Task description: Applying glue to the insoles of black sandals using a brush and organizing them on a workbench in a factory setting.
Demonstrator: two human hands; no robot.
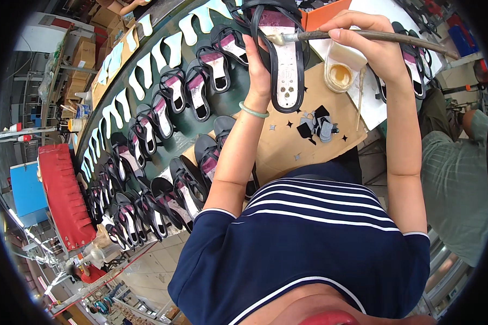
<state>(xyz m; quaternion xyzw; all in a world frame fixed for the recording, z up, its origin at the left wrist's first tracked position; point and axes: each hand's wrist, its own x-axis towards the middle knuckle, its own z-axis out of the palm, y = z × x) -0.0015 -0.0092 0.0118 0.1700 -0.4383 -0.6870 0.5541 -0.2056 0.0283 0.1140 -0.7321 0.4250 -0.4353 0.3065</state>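
Note:
My left hand point(259, 70), with a pale green bangle at its wrist, is closed round the side of a black strappy sandal point(287, 81). The sandal is held up with its white footbed showing, several holes at the near end and a purple patch at the far end. Between the fingers of my right hand point(368, 46) is a long-handled brush point(412, 40). Its bristle end meets the footbed just below the purple patch. Under my right hand stands a whitish pot point(339, 76) with amber, glue-like stuff in it.
Cardboard point(279, 154) lies before me with black and grey scraps point(321, 127) on it. Rows of sandals point(198, 97) and pale insole pieces point(144, 70) line the curved green table point(171, 143) to the left. A person in green point(455, 189) is close on my right.

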